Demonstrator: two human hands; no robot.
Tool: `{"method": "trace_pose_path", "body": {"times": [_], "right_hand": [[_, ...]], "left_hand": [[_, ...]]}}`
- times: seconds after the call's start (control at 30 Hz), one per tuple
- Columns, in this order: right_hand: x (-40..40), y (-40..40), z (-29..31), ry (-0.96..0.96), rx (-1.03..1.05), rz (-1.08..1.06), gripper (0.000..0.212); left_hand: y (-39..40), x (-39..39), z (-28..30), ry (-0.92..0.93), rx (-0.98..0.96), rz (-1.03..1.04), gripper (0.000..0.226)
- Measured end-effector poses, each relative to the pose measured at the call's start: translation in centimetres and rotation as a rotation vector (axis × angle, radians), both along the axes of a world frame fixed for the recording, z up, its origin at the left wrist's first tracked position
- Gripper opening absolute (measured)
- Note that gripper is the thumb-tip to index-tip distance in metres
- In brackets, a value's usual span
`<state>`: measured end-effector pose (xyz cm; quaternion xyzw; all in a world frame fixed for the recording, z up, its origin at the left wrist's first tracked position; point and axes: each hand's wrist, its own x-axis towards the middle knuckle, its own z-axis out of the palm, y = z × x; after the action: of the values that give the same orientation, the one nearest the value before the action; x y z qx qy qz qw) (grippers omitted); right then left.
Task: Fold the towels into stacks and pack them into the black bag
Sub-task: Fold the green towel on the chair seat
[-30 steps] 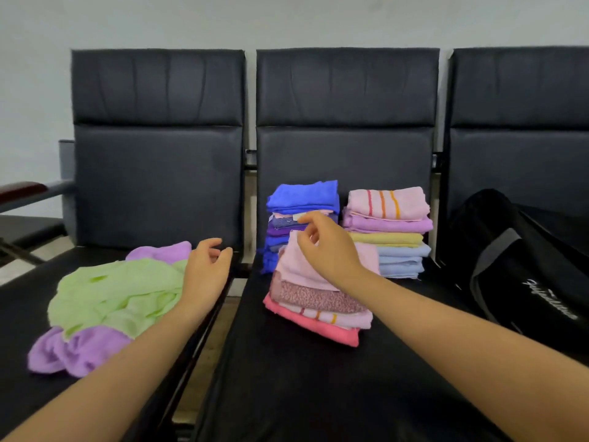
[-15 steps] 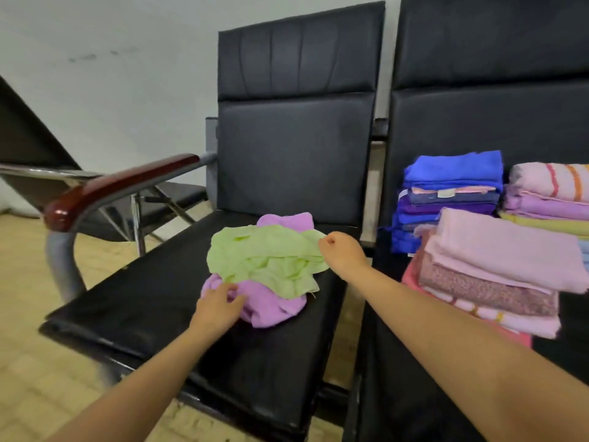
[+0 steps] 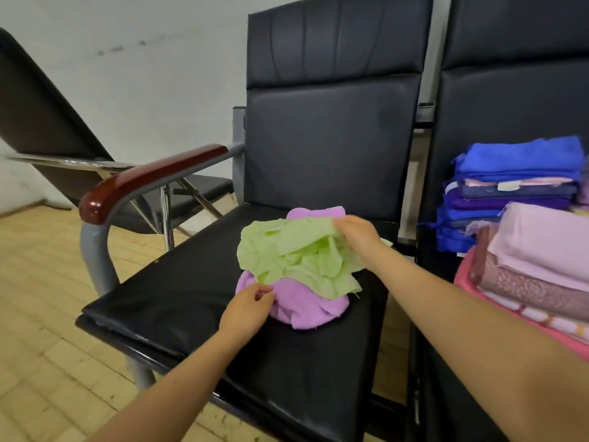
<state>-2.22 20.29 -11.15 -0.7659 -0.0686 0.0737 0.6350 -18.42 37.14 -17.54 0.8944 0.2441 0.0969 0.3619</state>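
A crumpled green towel (image 3: 296, 256) lies on top of a crumpled purple towel (image 3: 306, 306) on the left chair's black seat (image 3: 178, 298). My right hand (image 3: 358, 232) grips the green towel's far right edge. My left hand (image 3: 247, 309) pinches the near left edge of the purple towel. On the seat to the right stand folded stacks: a blue and purple stack (image 3: 513, 186) at the back and a pink stack (image 3: 535, 266) nearer me. The black bag is out of view.
The left chair has a red-brown armrest (image 3: 143, 178) on a grey metal frame. Another black chair (image 3: 47, 122) stands tilted at the far left by the white wall. A wooden floor (image 3: 41, 314) lies below.
My view swung left from the stacks to the loose towels. My right hand left the pink stack and took the green towel's edge; my left hand dropped to the purple towel and pinched it.
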Motion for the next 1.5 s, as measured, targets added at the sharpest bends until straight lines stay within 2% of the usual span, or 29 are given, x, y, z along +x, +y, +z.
{"method": "trace_pose_path", "body": {"times": [0.07,0.13,0.17,0.3,0.4,0.5,0.63,0.67,0.73,0.8,0.87,0.9,1.0,1.07,1.13,1.27,1.33,1.37,1.47,1.5], "right_hand": [[-1.1,-0.6,3.2,0.058,0.289,0.065,0.018],[-2.5,-1.4,6.1,0.207,0.641,0.218,0.030],[-3.3,-1.8,7.2,0.275,0.749,0.265,0.034],[-5.6,-2.9,8.1,0.366,0.750,0.341,0.035],[-6.4,-3.6,7.5,0.368,0.699,0.277,0.030],[-7.4,-4.4,5.5,0.342,0.532,0.219,0.038],[-9.1,-6.0,1.2,0.342,0.124,0.250,0.017],[-9.3,-6.4,0.5,0.311,0.007,0.263,0.016],[-9.6,-6.6,0.1,0.227,-0.148,0.218,0.022],[-9.5,-6.6,-0.1,0.091,-0.281,0.164,0.032],[-9.4,-7.0,-0.7,-0.079,-0.500,0.152,0.034],[-9.2,-7.2,-1.2,-0.126,-0.585,0.136,0.036],[-8.8,-7.7,-2.9,-0.078,-0.675,0.131,0.074],[-8.8,-7.7,-3.3,-0.033,-0.654,0.143,0.076],[-8.5,-7.7,-3.1,-0.054,-0.692,0.147,0.063],[-7.2,-8.3,-1.1,-0.146,-0.908,0.103,0.038],[-6.5,-7.9,0.1,-0.148,-0.792,0.073,0.032],[-6.1,-7.4,0.9,-0.104,-0.607,0.043,0.030],[-4.6,-5.8,3.2,0.165,0.153,-0.029,0.025],[-4.1,-5.4,3.6,0.227,0.317,-0.017,0.026]], "left_hand": [[-0.1,-0.2,0.2,-0.030,-0.015,-0.004,0.025],[-0.2,-0.4,0.3,-0.075,-0.021,0.008,0.024],[-0.3,-0.5,0.5,-0.105,-0.041,0.023,0.024],[-0.9,-1.0,1.5,-0.218,-0.338,0.127,0.030],[-2.6,-0.9,2.9,-0.261,-0.614,0.212,0.040],[-5.0,-0.9,4.2,-0.201,-0.850,0.211,0.035],[-6.0,-1.0,4.4,-0.227,-0.925,0.239,0.024],[-5.7,-0.9,4.2,-0.260,-0.841,0.261,0.021],[-4.5,-0.4,3.6,-0.270,-0.457,0.281,0.029],[-3.0,0.1,3.4,-0.247,-0.088,0.236,0.056],[-1.7,0.9,3.6,-0.230,0.072,0.106,0.070],[-1.2,1.4,3.6,-0.175,0.154,0.037,0.070],[-0.6,2.5,2.7,-0.013,0.396,-0.132,0.050],[-0.5,2.8,2.0,-0.046,0.347,-0.166,0.033],[-0.6,2.6,2.4,-0.111,0.176,-0.153,0.027],[-0.3,1.5,5.5,-0.406,-0.205,0.052,0.026],[-0.4,0.5,7.5,-0.538,-0.399,0.171,0.019],[-0.4,0.1,8.6,-0.591,-0.523,0.228,0.018],[-0.5,-1.7,11.3,-0.732,-0.849,0.334,0.012],[-0.7,-2.5,11.9,-0.758,-0.915,0.349,0.012]]}}
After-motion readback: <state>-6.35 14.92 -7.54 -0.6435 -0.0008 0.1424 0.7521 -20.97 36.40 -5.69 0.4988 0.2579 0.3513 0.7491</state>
